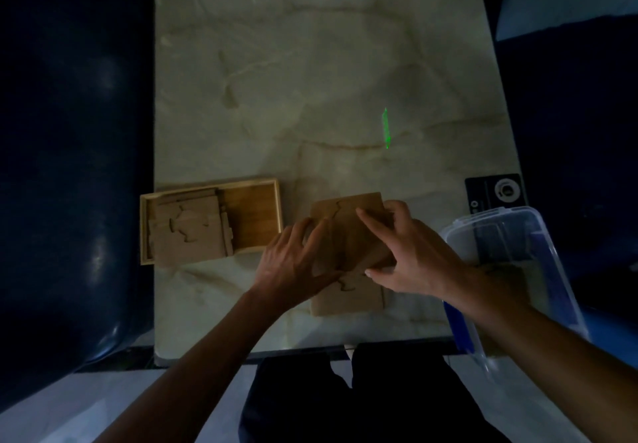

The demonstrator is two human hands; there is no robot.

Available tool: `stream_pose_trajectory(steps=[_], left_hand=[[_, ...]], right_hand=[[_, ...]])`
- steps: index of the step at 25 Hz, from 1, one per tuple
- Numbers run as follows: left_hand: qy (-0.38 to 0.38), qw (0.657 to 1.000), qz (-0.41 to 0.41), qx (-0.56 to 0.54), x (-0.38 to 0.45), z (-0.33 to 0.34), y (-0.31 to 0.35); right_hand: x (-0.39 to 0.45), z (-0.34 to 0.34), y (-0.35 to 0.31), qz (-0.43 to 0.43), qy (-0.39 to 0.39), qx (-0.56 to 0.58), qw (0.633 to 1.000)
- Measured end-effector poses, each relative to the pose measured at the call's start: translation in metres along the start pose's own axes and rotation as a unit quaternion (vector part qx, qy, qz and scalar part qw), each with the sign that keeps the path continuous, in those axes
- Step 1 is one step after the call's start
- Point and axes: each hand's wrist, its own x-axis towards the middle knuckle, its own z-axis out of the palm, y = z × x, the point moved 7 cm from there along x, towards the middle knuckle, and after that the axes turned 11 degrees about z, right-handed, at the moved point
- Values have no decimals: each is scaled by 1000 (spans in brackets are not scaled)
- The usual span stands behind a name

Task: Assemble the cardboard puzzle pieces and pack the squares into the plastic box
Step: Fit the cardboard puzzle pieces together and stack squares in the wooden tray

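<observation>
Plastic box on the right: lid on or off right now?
Off, it seems: the plastic box shows an open rim and its inside is visible. The right forearm hides part of it.

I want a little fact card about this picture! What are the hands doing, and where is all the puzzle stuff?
left hand: fingers laid flat on the cardboard puzzle squares
right hand: grips the same squares from the right side
squares under the hands: on the marble table, one overlapping another
wooden tray: left of the hands, holds more cardboard pieces
plastic box: clear, at the table's right edge, contents unclear
</observation>
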Motion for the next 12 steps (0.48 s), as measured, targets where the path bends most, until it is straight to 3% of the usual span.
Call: stream_pose_trajectory(steps=[12], left_hand=[[-44, 999, -12, -11, -45, 42, 12]], right_hand=[[-40, 48, 1, 46, -12, -36, 998]])
